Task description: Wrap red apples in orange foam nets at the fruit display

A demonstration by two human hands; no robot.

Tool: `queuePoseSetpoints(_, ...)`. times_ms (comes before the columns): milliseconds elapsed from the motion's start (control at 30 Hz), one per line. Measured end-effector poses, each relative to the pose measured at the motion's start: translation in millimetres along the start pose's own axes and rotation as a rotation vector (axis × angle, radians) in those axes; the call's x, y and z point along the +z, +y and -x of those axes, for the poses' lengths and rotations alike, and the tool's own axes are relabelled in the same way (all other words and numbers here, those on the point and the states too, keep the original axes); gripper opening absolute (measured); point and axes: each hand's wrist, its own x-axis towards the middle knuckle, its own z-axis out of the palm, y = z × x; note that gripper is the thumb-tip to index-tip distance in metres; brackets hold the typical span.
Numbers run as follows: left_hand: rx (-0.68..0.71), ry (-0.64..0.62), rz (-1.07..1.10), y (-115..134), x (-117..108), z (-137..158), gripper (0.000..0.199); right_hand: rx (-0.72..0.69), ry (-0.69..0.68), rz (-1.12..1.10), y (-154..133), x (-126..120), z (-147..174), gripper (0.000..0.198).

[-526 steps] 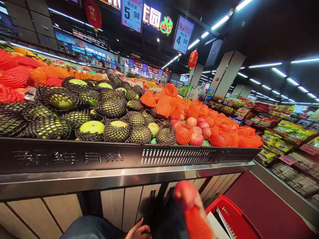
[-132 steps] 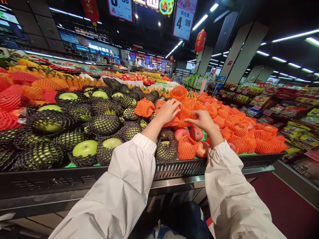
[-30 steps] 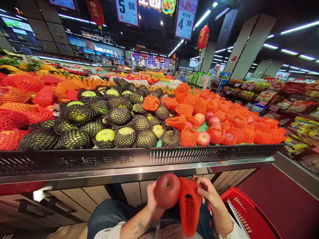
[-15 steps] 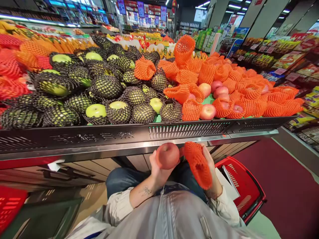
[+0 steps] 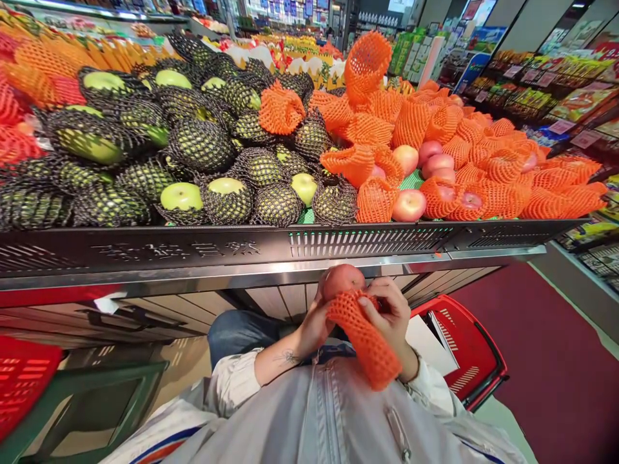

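Red apple: held low in front of the display bin, gripped by the left hand. Orange foam net: pinched at its mouth by the right hand. The mouth is best kept stretched wide and drawn evenly over the fruit.

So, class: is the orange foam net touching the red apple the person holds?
Touching. The head view shows the net wrapped against the apple's lower half, no gap.

Along the black front rail of the fruit stand runs a row of embossed Chinese characters, too faint to make out for certain. The hanging signs far back are too small to read.
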Motion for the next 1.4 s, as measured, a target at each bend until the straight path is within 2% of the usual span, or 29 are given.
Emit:
queuePoseSetpoints(100, 0.055, -0.133, 0.000, 1, -1, 0, 0.081, 0.029, 0.072, -0.011, 3, -1, 3, 0.004)
queuePoseSetpoints(267, 0.184, -0.353, -0.284, 8, -8, -3, 0.093, 0.131, 0.098, -0.085, 1, -3, -3, 0.012)
queuePoseSetpoints(367, 0.135, -0.473, -0.407, 8, -15, -2, 0.095, 0.234, 0.110, -0.172, -5, -9, -16, 0.020)
queuePoseSetpoints(467, 0.015, -0.575, -0.406, 4, -24, 1, 0.101, 0.386, 0.017, -0.227, -2, -11, -30, 0.027)
queuePoseSetpoints(500, -0.007, -0.568, -0.364, 1, -27, 2, 0.103, 0.431, -0.040, -0.243, 3, -9, -33, 0.030)
queuePoseSetpoints(567, -0.033, -0.476, -0.236, -4, -30, 3, 0.101, 0.496, -0.134, -0.289, 15, -2, -34, 0.035)
queuePoseSetpoints(600, -0.045, -0.407, -0.164, -6, -30, 3, 0.098, 0.513, -0.140, -0.313, 22, 3, -33, 0.037)
queuePoseSetpoints(667, -0.079, -0.279, -0.040, -10, -30, 2, 0.091, 0.514, -0.064, -0.335, 34, 13, -24, 0.037)
queuePoseSetpoints(767, -0.101, -0.147, 0.031, -13, -29, 0, 0.076, 0.466, 0.037, -0.280, 45, 19, -6, 0.039)
queuePoseSetpoints(900, -0.098, -0.061, 0.012, -13, -34, -3, 0.062, 0.519, -0.107, -0.331, 51, 2, 12, 0.070)
queuePoseSetpoints(967, -0.120, -0.050, -0.012, -13, -37, -4, 0.058, 0.497, -0.173, -0.337, 49, -10, 12, 0.082)
queuePoseSetpoints(1033, -0.155, -0.063, -0.033, -14, -36, -4, 0.055, 0.438, -0.221, -0.292, 41, -22, 6, 0.081)
queuePoseSetpoints(1133, -0.141, -0.135, -0.071, -14, -30, -2, 0.060, 0.406, -0.298, -0.243, 21, -34, -10, 0.056)
queuePoseSetpoints(1267, 0.017, -0.217, -0.155, -10, -22, 0, 0.067, 0.348, -0.515, -0.221, 6, -44, -26, 0.027)
queuePoseSetpoints(1333, 0.089, -0.232, -0.231, -5, -21, 0, 0.069, 0.366, -0.605, -0.202, 9, -46, -27, 0.028)
queuePoseSetpoints(1400, 0.113, -0.275, -0.299, 0, -21, 1, 0.073, 0.434, -0.602, -0.212, 16, -45, -22, 0.043)
